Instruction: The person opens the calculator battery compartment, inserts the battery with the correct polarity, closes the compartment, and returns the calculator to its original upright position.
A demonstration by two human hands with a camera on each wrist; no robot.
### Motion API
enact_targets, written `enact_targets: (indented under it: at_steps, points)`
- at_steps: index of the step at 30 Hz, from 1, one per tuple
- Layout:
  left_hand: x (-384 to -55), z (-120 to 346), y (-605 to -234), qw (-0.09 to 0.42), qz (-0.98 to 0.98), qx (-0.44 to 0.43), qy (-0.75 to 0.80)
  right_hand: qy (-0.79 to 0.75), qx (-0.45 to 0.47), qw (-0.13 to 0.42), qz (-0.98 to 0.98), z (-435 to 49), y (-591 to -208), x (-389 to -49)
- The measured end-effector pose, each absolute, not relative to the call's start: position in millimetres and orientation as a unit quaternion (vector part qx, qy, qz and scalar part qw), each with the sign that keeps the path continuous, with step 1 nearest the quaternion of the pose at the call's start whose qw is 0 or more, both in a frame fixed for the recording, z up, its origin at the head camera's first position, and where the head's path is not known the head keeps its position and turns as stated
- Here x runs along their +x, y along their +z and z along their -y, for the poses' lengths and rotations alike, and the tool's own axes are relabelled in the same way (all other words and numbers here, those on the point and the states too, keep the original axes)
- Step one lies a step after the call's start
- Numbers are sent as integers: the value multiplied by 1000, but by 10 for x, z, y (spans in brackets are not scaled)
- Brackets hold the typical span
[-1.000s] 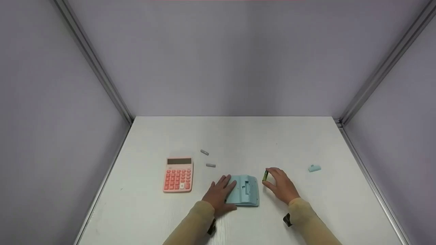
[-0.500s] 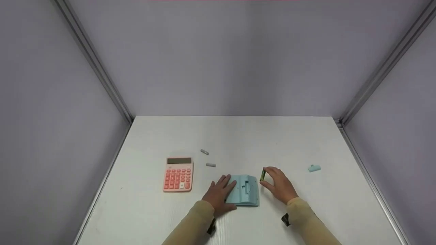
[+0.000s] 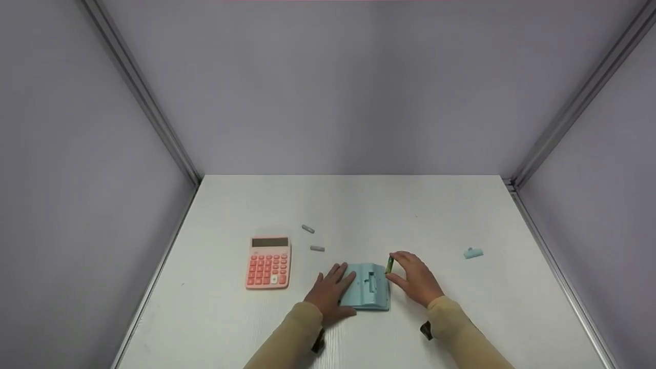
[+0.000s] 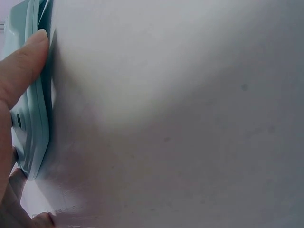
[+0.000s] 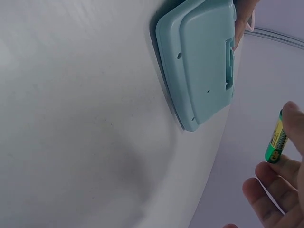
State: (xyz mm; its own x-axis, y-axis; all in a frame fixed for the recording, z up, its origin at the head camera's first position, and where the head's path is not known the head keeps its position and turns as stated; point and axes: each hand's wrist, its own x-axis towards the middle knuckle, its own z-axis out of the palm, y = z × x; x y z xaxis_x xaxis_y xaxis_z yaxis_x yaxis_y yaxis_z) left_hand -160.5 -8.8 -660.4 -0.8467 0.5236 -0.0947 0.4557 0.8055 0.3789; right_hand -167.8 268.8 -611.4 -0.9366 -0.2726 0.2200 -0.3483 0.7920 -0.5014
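Note:
A light blue calculator (image 3: 364, 297) lies face down on the table, its battery slot (image 3: 372, 282) uncovered. My left hand (image 3: 327, 296) rests on its left part with fingers spread; in the left wrist view the thumb (image 4: 28, 59) lies against the calculator's edge. Between thumb and fingertips my right hand (image 3: 417, 282) pinches a green and yellow battery (image 5: 276, 142), held lengthwise by its two ends. In the head view this battery overlaps the calculator's upper right edge. The slot's inside is too small to make out.
A pink calculator (image 3: 267, 264) lies face up at the left. Two grey batteries (image 3: 308, 229) are on the white table (image 3: 359, 205) beyond the left hand. Far right lies a small light blue battery cover (image 3: 473, 253). Walls enclose the back and sides.
My right hand has moved left with the battery, from beside the blue calculator to its upper right edge. The left hand and the calculator have stayed put.

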Motion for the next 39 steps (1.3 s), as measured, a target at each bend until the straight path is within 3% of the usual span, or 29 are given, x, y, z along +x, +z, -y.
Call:
enact_targets:
  at_steps: [31, 39]
  points:
    - [-1632, 87, -6646, 92, -944, 263, 175, 253, 244, 51, 935, -2406, -6293, -1628]
    - [-1627, 81, -6595, 104, -946, 258, 164, 268, 252, -7, 930, -2423, -6355, -1590]
